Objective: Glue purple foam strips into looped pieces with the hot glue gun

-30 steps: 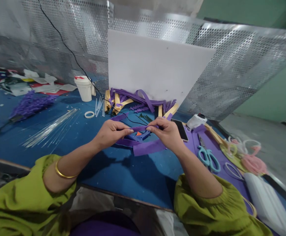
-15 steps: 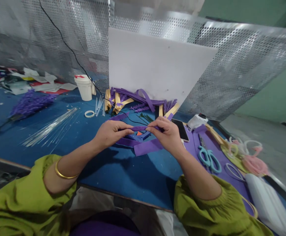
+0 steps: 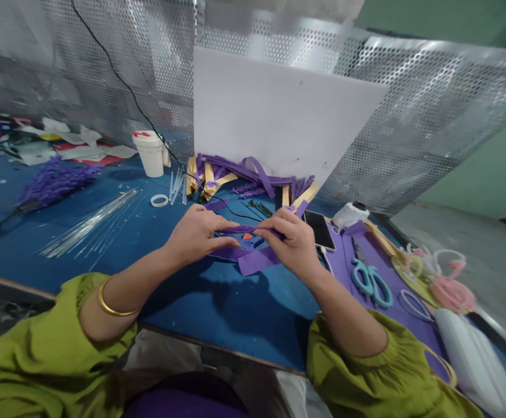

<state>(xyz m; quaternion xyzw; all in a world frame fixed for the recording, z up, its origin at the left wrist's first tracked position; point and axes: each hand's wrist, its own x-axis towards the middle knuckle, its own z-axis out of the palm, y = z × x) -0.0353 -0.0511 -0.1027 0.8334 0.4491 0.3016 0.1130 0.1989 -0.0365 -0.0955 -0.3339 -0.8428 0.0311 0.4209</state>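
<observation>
A narrow folded purple strip stretches between my two hands above the blue table. My left hand has its thumb and fingers around the strip's left part, the thumb a little lower than the fingers. At the strip's right part, my right hand pinches it between thumb and fingertips. Below the hands lies a flat, wider purple piece. A small orange and blue object shows just under the strip, partly hidden.
Blue-handled scissors and a phone lie to the right. A white cup, a tape ring, clear sticks and purple flowers are on the left. A white board stands behind.
My left thumb has moved apart from the fingers and slightly down, and the left hand's fingers have shifted along the strip. My right hand has moved slightly left.
</observation>
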